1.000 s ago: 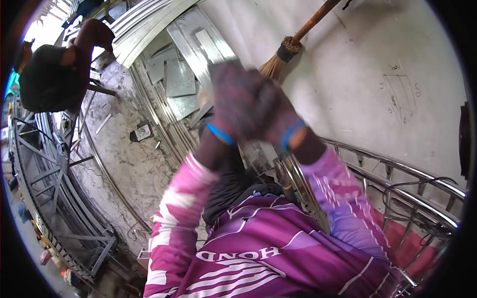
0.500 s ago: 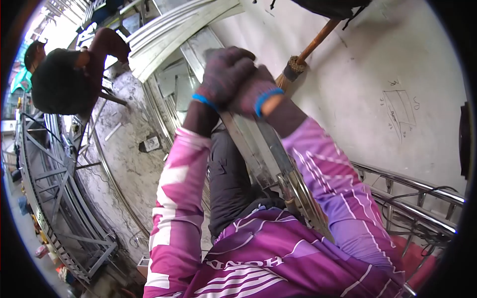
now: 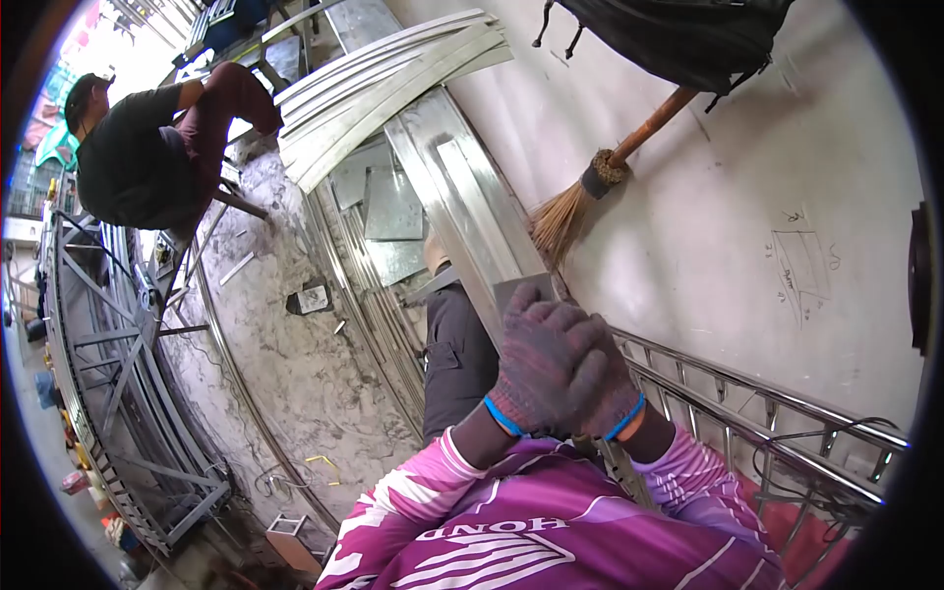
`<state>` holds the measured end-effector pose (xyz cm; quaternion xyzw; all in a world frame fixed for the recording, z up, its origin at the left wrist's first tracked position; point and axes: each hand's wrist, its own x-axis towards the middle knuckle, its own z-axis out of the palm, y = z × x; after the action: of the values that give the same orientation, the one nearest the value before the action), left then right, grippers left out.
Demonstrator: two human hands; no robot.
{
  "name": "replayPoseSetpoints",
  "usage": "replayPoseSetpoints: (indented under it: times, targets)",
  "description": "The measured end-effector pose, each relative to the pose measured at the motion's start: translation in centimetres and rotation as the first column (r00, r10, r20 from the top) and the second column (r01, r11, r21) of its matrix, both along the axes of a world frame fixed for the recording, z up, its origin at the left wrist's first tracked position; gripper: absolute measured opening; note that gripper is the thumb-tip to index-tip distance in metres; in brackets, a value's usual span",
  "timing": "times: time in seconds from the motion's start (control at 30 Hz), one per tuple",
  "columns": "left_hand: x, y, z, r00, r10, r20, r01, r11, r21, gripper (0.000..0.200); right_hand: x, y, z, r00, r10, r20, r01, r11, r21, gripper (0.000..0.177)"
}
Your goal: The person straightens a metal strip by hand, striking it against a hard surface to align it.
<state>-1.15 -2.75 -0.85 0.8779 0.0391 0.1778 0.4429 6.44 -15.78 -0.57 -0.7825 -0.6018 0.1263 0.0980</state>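
My left hand (image 3: 539, 366) and my right hand (image 3: 605, 388) are clasped together in front of my chest, in dark knitted gloves with blue cuffs. Their gloved fingers fold over each other, and the palms are hidden. Just beyond the fingertips, the near end of a long metal channel (image 3: 454, 192) overlaps the hands in this view. A small grey flat piece (image 3: 521, 291) shows right at the fingertips of my left hand.
A straw broom (image 3: 570, 211) leans at the wall beneath a black bag (image 3: 678, 44). Chrome railing (image 3: 757, 403) with cables runs along the right. Metal strips (image 3: 388, 93) lie ahead. On the left, a seated person (image 3: 138, 157) is near a steel frame (image 3: 98, 344).
My clasped hands have come down and closer to my chest, uncovering more of the metal channel. The view has shifted slightly, showing more of the broom and bag.
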Motion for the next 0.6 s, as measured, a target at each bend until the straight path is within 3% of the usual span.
replayPoseSetpoints:
  times: [0.03, 0.07, 0.2, 0.23, 0.27, 0.3, 0.37, 0.43, 0.47, 0.5, 0.53, 0.57, 0.6]
  targets:
    - [0.4, 0.6, -0.1, 1.0, 0.0, 0.005, 0.0, 1.0, -0.002, 0.036, 0.0, -0.1, 0.5, 1.0, -0.015, -0.002, 0.014, 0.999, -0.034, 0.058]
    - [1.3, 2.0, -0.3, 0.999, 0.044, 0.013, -0.044, 0.998, 0.033, 0.036, 0.7, 1.2, -1.1, 0.992, 0.018, 0.129, -0.018, 1.0, 0.003, 0.06]
    - [6.6, 10.9, -3.2, 0.98, 0.126, 0.153, -0.15, 0.976, 0.16, 0.03, 6.8, 11.2, -4.7, 0.98, 0.094, 0.173, -0.113, 0.988, 0.101, 0.059]
    - [7.6, 13.4, -2.3, 0.984, 0.106, 0.141, -0.13, 0.976, 0.176, 0.03, 7.2, 13.9, -2.1, 0.985, 0.031, 0.17, -0.021, 0.998, -0.06, 0.056]
    - [8.7, 16.1, -2.9, 0.985, 0.061, 0.161, -0.096, 0.971, 0.219, 0.028, 7.8, 16.5, -1.2, 0.99, -0.017, 0.138, 0.031, 0.994, -0.101, 0.053]
    - [9.4, 18.1, -3.1, 0.966, -0.009, 0.258, -0.071, 0.952, 0.299, 0.026, 8.4, 19.3, -0.2, 0.989, -0.01, 0.147, 0.054, 0.952, -0.302, 0.052]
    - [10.3, 19.7, -3.1, 0.98, 0.024, 0.195, -0.072, 0.967, 0.243, 0.023, 9.0, 21.2, -1.4, 0.979, -0.078, 0.188, 0.132, 0.947, -0.293, 0.052]
    - [10.0, 18.9, -3.0, 0.974, -0.03, 0.223, -0.053, 0.931, 0.361, 0.023, 9.2, 19.8, -3.3, 0.976, -0.04, 0.212, 0.08, 0.98, -0.184, 0.054]
    - [9.5, 17.6, -3.0, 0.977, -0.009, 0.211, -0.054, 0.955, 0.29, 0.02, 8.4, 18.3, -2.2, 0.981, -0.052, 0.187, 0.087, 0.98, -0.181, 0.055]
    - [8.7, 15.7, -2.7, 0.969, -0.006, 0.247, -0.092, 0.918, 0.386, 0.021, 7.4, 16.1, -2.3, 0.979, -0.06, 0.195, 0.077, 0.994, -0.083, 0.052]
    - [8.0, 13.1, -4.1, 0.976, 0.101, 0.192, -0.147, 0.959, 0.242, 0.023, 7.0, 14.0, -2.8, 0.995, -0.04, 0.095, 0.047, 0.997, -0.066, 0.048]
    - [6.1, 10.0, -1.9, 0.983, 0.162, 0.082, -0.175, 0.967, 0.188, 0.027, 6.5, 11.3, -5.4, 0.995, 0.072, 0.067, -0.078, 0.993, 0.085, 0.047]
    - [4.9, 7.5, -2.9, 0.98, 0.108, 0.167, -0.145, 0.962, 0.233, 0.029, 4.9, 8.3, -3.4, 0.996, 0.078, 0.044, -0.081, 0.995, 0.064, 0.048]
